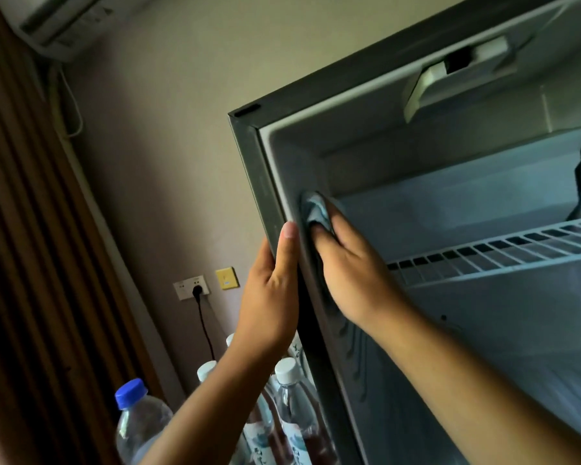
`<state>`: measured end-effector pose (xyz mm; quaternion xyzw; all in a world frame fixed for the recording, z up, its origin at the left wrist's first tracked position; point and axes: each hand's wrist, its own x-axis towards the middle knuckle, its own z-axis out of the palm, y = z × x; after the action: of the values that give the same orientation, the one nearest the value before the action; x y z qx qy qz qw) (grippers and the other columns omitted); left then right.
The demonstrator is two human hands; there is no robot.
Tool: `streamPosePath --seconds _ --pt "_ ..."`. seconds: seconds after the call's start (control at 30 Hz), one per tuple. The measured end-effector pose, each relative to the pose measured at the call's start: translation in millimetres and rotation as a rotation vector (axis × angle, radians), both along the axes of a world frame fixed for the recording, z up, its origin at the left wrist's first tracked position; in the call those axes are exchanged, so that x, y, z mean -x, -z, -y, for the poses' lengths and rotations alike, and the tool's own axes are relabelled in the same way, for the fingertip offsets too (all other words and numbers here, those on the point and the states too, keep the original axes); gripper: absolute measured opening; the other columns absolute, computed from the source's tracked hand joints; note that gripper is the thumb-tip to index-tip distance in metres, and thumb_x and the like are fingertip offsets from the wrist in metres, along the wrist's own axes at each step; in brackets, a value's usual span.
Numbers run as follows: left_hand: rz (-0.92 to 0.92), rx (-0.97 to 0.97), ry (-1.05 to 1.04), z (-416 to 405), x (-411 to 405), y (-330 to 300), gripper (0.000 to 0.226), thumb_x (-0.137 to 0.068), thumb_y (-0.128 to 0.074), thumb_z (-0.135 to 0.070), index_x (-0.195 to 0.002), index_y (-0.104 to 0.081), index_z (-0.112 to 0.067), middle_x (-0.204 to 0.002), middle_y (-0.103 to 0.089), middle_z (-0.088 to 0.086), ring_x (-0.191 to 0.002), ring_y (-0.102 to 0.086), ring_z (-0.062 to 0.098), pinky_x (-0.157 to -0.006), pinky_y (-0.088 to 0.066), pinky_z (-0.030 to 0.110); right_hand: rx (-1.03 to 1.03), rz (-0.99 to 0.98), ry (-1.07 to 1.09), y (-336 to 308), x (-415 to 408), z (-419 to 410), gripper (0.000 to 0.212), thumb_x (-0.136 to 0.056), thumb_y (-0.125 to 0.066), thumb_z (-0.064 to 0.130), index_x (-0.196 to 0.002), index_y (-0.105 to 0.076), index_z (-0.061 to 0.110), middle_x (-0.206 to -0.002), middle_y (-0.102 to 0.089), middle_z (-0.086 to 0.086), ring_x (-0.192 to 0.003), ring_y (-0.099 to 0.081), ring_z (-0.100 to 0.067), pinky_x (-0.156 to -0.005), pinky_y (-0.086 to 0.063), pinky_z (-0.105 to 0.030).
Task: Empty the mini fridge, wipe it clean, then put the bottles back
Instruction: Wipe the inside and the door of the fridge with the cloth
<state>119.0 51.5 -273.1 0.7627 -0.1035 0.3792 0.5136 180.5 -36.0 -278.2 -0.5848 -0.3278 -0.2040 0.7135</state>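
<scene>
Right hand (353,270) curls round our blue cloth (317,209), pressing it to the mini fridge (265,182) inner wall — left hand (269,297) grips the frame's edge.

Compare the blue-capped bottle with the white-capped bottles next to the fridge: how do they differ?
The blue-capped bottle has a blue cap and clear contents with no label in view. The white-capped bottles have white caps, printed labels and dark reddish liquid low down. The blue-capped bottle stands further left, away from the fridge; the white-capped bottles cluster against its outer side, partly behind the left hand. All are upright, capped, clear plastic and outside the fridge.
</scene>
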Motion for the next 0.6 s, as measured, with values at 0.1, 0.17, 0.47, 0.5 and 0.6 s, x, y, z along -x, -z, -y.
streamPosePath --seconds 0.1,0.17,0.47,0.5,0.6 --pt "0.009 -0.001 0.060 -1 0 2 0.052 -0.088 -0.041 -0.063 -0.120 -0.066 -0.030 -0.108 -0.074 -0.012 -0.107 -0.067 0.004 -0.098 -0.049 0.032 -0.025 0.068 0.006 6 11 3 0.040 -0.101 -0.044 0.033 -0.140 -0.045 0.041 -0.139 -0.052 0.019 -0.128 -0.047 0.000 -0.113 -0.034 -0.029" --pt "0.029 -0.003 0.049 -2 -4 4 0.052 -0.087 -0.041 -0.066 -0.116 -0.067 -0.031 -0.101 -0.074 -0.016 -0.100 -0.067 0.000 -0.089 -0.050 0.026 0.000 0.065 0.023 2 7 5 0.040 -0.102 -0.043 0.031 -0.140 -0.045 0.042 -0.138 -0.053 0.018 -0.127 -0.048 0.000 -0.112 -0.034 -0.029" --pt "0.000 -0.055 -0.016 -8 -6 6 0.048 -0.078 -0.035 -0.085 -0.114 -0.058 -0.064 -0.106 -0.066 -0.036 -0.106 -0.060 -0.010 -0.098 -0.047 0.038 0.048 -0.064 0.055 -35 -29 -3 0.039 -0.100 -0.043 0.039 -0.137 -0.051 0.030 -0.134 -0.059 -0.003 -0.126 -0.053 -0.024 -0.109 -0.039 -0.046" --pt "-0.003 -0.060 -0.022 -8 -5 5 0.050 -0.076 -0.034 -0.086 -0.114 -0.057 -0.064 -0.100 -0.067 -0.036 -0.100 -0.062 -0.009 -0.094 -0.048 0.038 0.037 -0.074 0.055 -36 -29 -4 0.038 -0.100 -0.043 0.038 -0.136 -0.052 0.029 -0.134 -0.060 -0.004 -0.126 -0.053 -0.025 -0.108 -0.039 -0.046" --pt "-0.002 -0.064 -0.031 -8 -5 6 0.055 -0.074 -0.032 -0.088 -0.113 -0.059 -0.060 -0.084 -0.068 -0.023 -0.084 -0.063 -0.003 -0.082 -0.048 0.038 0.022 -0.094 0.064 -35 -21 -5 0.046 -0.091 -0.043 0.048 -0.133 -0.053 0.035 -0.131 -0.062 0.002 -0.124 -0.055 -0.023 -0.107 -0.041 -0.046"
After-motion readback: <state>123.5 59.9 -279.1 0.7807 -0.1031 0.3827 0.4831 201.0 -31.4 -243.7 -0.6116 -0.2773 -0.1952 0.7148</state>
